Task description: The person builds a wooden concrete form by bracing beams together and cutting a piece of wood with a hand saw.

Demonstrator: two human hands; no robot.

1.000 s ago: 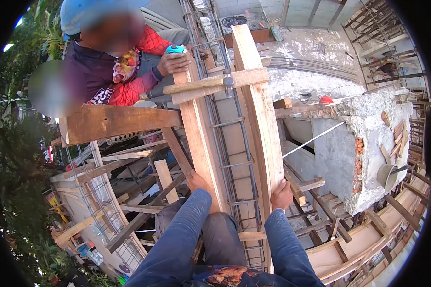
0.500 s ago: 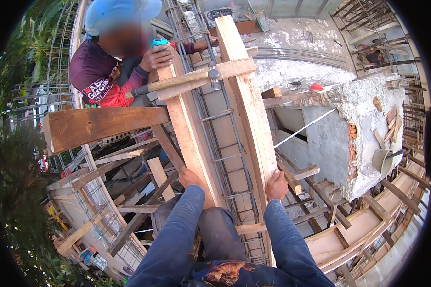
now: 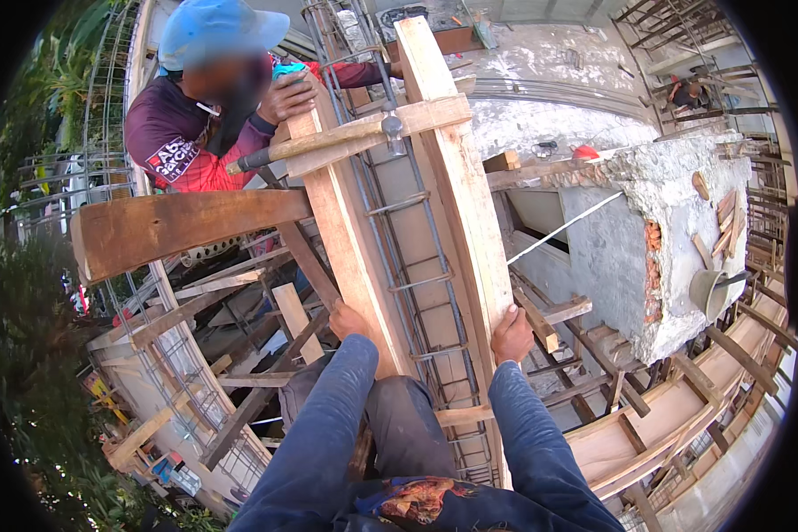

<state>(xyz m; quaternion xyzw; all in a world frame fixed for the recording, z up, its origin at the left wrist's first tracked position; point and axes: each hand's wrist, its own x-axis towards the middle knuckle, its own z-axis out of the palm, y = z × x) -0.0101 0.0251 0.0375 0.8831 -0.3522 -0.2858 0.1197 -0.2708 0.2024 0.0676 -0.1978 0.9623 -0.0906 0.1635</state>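
Against the right hand (image 3: 512, 335) lies a board (image 3: 472, 213).

Open between 2 boards (image 3: 461, 199), rebar cage (image 3: 439, 353) inside, crosspiece (image 3: 439, 113) and hammer (image 3: 328, 142) above

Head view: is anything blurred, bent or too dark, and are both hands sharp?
Head view, centre: left hand, right hand and hammer look reasonably sharp; head view, upper left: the co-worker has a blurred-out face, blue cap clear; head view, lower right: wooden trough curves, likely fisheye distortion; head view, left edge: foliage mostly dark, detail lost.
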